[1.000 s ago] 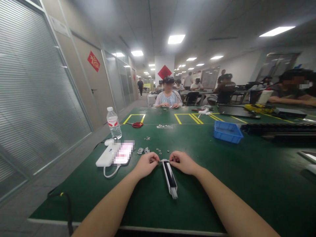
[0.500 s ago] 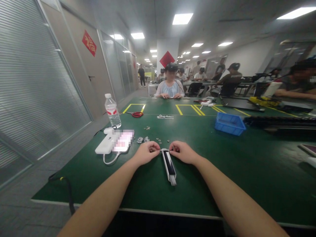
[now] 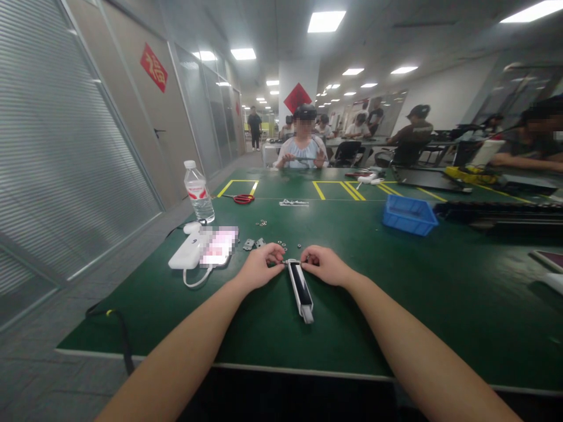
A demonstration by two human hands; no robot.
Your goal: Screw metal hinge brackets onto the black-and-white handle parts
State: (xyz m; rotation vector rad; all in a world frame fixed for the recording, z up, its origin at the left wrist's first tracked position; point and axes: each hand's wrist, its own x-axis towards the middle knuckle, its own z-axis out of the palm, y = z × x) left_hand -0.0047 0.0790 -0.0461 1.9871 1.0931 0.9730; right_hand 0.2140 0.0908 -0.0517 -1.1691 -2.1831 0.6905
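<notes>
My left hand (image 3: 263, 265) and my right hand (image 3: 326, 266) face each other low over the table, thumb and forefinger of each pinched together. Between the fingertips runs a thin, light metal-looking piece (image 3: 292, 261), an end in each hand; its exact kind is too small to make out. Right below it lies a long narrow white device with a dark glossy face (image 3: 300, 284), its grey end pointing towards me. Small nut-like rings (image 3: 282, 244) lie just beyond my hands, and grey metal brackets (image 3: 249, 244) are left of my left hand.
On the left are a white power bank (image 3: 185, 252) cabled to a phone (image 3: 220, 246) and a water bottle (image 3: 197, 192). Red-handled scissors (image 3: 244, 199), white strips (image 3: 294, 203) and a blue bin (image 3: 409, 215) stand farther back. A person (image 3: 303, 143) sits opposite.
My hands keep their pinch on the thin piece, nearly still. The view has tilted slightly, so the table sits higher. The person opposite has raised both hands with a thin object.
</notes>
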